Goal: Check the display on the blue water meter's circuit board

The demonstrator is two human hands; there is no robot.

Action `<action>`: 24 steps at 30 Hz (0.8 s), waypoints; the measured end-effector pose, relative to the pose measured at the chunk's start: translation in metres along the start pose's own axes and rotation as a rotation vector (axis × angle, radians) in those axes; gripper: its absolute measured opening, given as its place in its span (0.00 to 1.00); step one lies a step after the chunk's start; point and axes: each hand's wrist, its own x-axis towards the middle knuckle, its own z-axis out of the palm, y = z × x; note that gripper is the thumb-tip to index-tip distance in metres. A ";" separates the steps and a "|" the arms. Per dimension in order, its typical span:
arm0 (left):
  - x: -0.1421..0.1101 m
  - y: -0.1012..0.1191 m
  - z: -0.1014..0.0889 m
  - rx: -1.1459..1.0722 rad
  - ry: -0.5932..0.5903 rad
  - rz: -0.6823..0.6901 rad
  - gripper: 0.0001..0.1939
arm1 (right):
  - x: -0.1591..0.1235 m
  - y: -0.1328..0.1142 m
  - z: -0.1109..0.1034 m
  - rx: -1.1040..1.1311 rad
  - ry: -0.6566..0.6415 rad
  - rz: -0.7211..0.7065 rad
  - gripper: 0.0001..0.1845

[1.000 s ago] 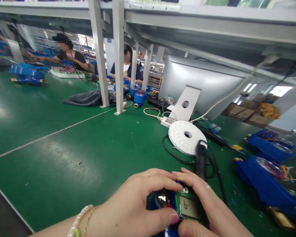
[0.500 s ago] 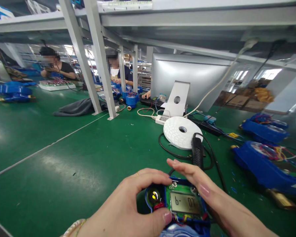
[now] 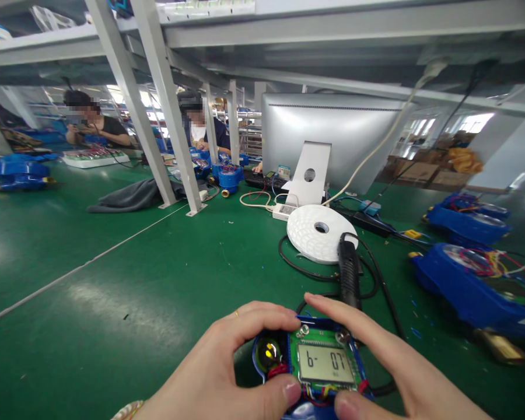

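Note:
A blue water meter (image 3: 308, 364) with a green circuit board and a grey display reading "b- 07" sits at the near edge of the green table (image 3: 114, 274). My left hand (image 3: 227, 367) grips its left side, forefinger over the top and thumb at the bottom edge of the board. My right hand (image 3: 389, 367) holds the right side, forefinger along the top edge and thumb below the display. A yellow light glows in the round opening to the left of the display.
A black handheld tool (image 3: 347, 271) with a cable lies just beyond the meter, by a white round disc (image 3: 319, 233). Blue meters (image 3: 468, 283) with loose wires lie at the right. A monitor's back (image 3: 332, 137) and steel posts (image 3: 166, 111) stand farther off. Two people work at the far left.
The view has dropped and steadied. My right fingers have slid off the board, uncovering the whole display, and my right thumb has come in under the display.

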 end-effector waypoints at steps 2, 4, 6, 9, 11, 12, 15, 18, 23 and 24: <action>0.000 0.000 0.001 0.003 0.004 0.027 0.19 | 0.010 -0.008 -0.002 -0.118 -0.056 -0.019 0.46; 0.000 -0.001 0.002 -0.001 0.017 0.071 0.19 | 0.018 -0.017 -0.004 -0.214 -0.081 -0.033 0.46; -0.001 -0.002 0.001 -0.026 0.037 0.099 0.20 | 0.023 -0.025 -0.006 -0.271 -0.073 -0.093 0.39; -0.005 -0.003 -0.001 -0.099 -0.016 0.032 0.24 | 0.025 -0.033 -0.007 -0.323 -0.040 -0.210 0.28; -0.008 -0.002 -0.001 -0.091 -0.039 0.008 0.27 | 0.026 -0.035 -0.006 -0.353 0.009 -0.284 0.22; -0.009 -0.002 -0.001 -0.065 -0.021 0.013 0.29 | 0.026 -0.035 -0.006 -0.363 0.046 -0.322 0.21; -0.011 0.003 0.002 0.008 0.038 0.038 0.33 | 0.024 -0.033 -0.005 -0.411 0.140 -0.407 0.21; -0.012 0.007 0.004 0.027 0.023 0.018 0.35 | 0.021 -0.032 -0.007 -0.480 0.115 -0.429 0.24; -0.012 0.007 0.003 0.078 0.000 0.048 0.34 | 0.023 -0.040 -0.017 -0.537 0.052 -0.423 0.16; -0.012 0.007 0.003 0.078 -0.002 0.048 0.34 | 0.025 -0.042 -0.019 -0.517 0.031 -0.408 0.13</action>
